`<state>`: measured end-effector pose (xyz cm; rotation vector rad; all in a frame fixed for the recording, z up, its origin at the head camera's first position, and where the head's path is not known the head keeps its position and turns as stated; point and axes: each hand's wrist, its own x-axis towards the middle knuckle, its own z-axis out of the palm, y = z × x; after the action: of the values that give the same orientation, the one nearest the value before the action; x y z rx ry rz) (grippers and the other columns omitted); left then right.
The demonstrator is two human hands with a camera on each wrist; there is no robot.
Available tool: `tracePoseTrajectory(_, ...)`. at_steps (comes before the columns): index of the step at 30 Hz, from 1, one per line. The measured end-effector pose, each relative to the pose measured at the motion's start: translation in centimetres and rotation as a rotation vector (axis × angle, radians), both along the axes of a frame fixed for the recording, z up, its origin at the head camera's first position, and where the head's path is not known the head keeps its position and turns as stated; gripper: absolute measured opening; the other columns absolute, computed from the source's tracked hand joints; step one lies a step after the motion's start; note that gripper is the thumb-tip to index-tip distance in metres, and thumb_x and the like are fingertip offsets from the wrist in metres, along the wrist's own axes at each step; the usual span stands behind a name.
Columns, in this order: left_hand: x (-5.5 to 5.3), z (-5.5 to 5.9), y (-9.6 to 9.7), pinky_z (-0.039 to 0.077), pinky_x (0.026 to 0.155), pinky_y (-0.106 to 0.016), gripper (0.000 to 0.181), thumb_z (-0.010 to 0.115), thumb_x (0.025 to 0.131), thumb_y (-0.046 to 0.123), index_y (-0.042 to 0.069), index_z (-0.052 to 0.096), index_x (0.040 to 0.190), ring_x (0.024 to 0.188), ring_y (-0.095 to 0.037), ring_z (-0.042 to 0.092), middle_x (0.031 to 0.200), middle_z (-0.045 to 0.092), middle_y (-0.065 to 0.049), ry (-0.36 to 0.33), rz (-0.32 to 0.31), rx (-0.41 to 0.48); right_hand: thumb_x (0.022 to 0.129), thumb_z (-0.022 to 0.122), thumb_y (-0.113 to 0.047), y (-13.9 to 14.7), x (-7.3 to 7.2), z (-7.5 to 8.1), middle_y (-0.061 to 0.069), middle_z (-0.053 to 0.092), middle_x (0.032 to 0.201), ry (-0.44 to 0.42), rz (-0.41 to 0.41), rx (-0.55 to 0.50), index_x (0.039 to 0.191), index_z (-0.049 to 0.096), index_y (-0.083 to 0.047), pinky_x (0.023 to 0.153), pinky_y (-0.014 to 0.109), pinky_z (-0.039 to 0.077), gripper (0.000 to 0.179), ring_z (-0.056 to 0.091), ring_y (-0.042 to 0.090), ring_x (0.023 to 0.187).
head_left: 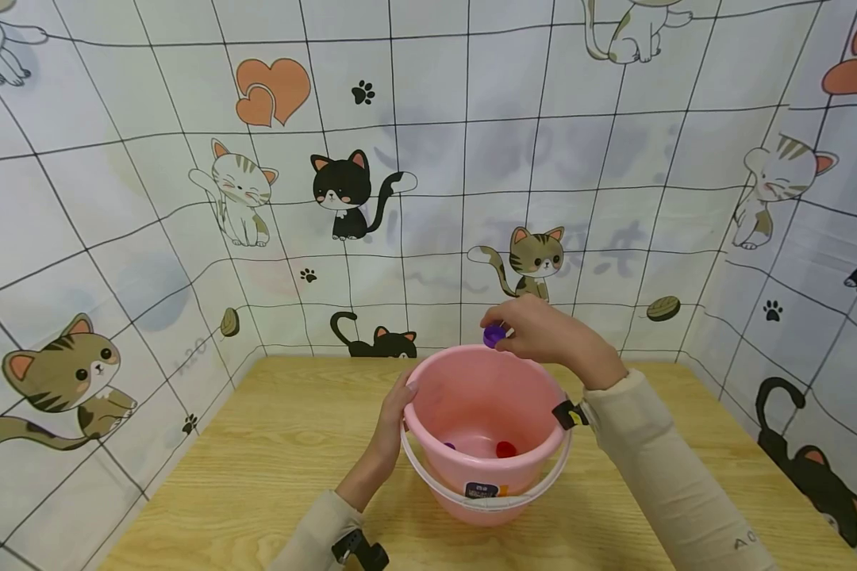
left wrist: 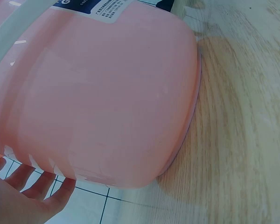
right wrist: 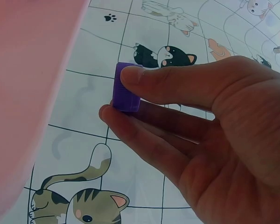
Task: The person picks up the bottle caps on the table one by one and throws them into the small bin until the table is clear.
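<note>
A pink bucket (head_left: 480, 476) stands upright on the wooden table, its white handle (head_left: 496, 503) hanging down at the front. My left hand (head_left: 391, 424) holds the bucket's left side near the rim, and in the left wrist view its fingertips touch the outer wall. Above the far rim, my right hand (head_left: 546, 337) pinches a purple bottle cap (right wrist: 126, 88) with ridged sides between thumb and fingers. Inside the bucket lie a red cap (head_left: 505, 450) and a small purple piece (head_left: 450, 446), mostly hidden by the near rim.
The wooden table (head_left: 278, 460) meets cloth walls (head_left: 428, 222) with a grid and cartoon cats at the back and both sides. A black strap with a camera (head_left: 360, 549) is on the left wrist; another (head_left: 570, 414) is on the right wrist, close to the bucket's rim.
</note>
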<state>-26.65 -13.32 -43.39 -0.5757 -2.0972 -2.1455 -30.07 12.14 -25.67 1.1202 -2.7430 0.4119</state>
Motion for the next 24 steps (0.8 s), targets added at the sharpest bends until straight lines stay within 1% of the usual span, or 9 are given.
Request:
tracePoseTrajectory(3, -0.08, 0.13, 0.0, 0.047, 0.102, -0.041, 0.05, 0.035, 0.106, 0.044, 0.031, 0.048, 0.152, 0.128, -0.03, 0.053, 0.145, 0.057, -0.005, 0.0, 0.007, 0.0, 0.089, 0.072, -0.003, 0.0, -0.01, 0.14, 0.01, 0.078, 0.109, 0.005, 0.0, 0.002, 0.117, 0.074, -0.003, 0.084, 0.039, 0.062, 0.028, 0.074, 0.023, 0.097)
tracePoseTrajectory(5, -0.12, 0.17, 0.03, 0.047, 0.1, -0.04, 0.049, 0.035, 0.105, 0.044, 0.031, 0.049, 0.151, 0.128, -0.03, 0.053, 0.144, 0.058, -0.004, 0.0, 0.016, 0.0, 0.09, 0.071, -0.004, 0.02, 0.0, 0.17, 0.009, 0.078, 0.109, -0.002, -0.001, 0.004, 0.117, 0.074, -0.003, 0.084, 0.039, 0.062, 0.028, 0.074, 0.022, 0.096)
tracePoseTrajectory(11, -0.15, -0.19, 0.09, 0.047, 0.098, -0.037, 0.052, 0.034, 0.105, 0.044, 0.028, 0.048, 0.153, 0.126, -0.03, 0.052, 0.145, 0.057, -0.004, 0.001, 0.025, -0.002, 0.09, 0.071, -0.004, -0.02, 0.18, 0.04, 0.007, 0.078, 0.107, -0.019, -0.003, 0.004, 0.116, 0.075, -0.005, 0.084, 0.039, 0.061, 0.026, 0.073, 0.02, 0.095)
tracePoseTrajectory(18, -0.12, -0.23, 0.08, 0.045, 0.104, -0.039, 0.053, 0.033, 0.106, 0.044, 0.028, 0.045, 0.155, 0.13, -0.032, 0.051, 0.148, 0.056, -0.005, 0.003, 0.021, -0.001, 0.09, 0.07, -0.003, -0.08, 0.13, 0.03, 0.007, 0.078, 0.106, -0.011, 0.015, -0.001, 0.114, 0.075, -0.005, 0.084, 0.038, 0.061, 0.025, 0.072, 0.019, 0.094)
tracePoseTrajectory(24, -0.01, -0.17, -0.01, 0.045, 0.106, -0.042, 0.051, 0.034, 0.106, 0.044, 0.031, 0.046, 0.154, 0.132, -0.031, 0.051, 0.149, 0.055, -0.004, 0.007, 0.01, -0.003, 0.09, 0.07, -0.004, -0.08, 0.09, -0.01, 0.006, 0.078, 0.105, -0.004, 0.018, -0.001, 0.114, 0.075, -0.006, 0.084, 0.039, 0.061, 0.024, 0.073, 0.019, 0.094)
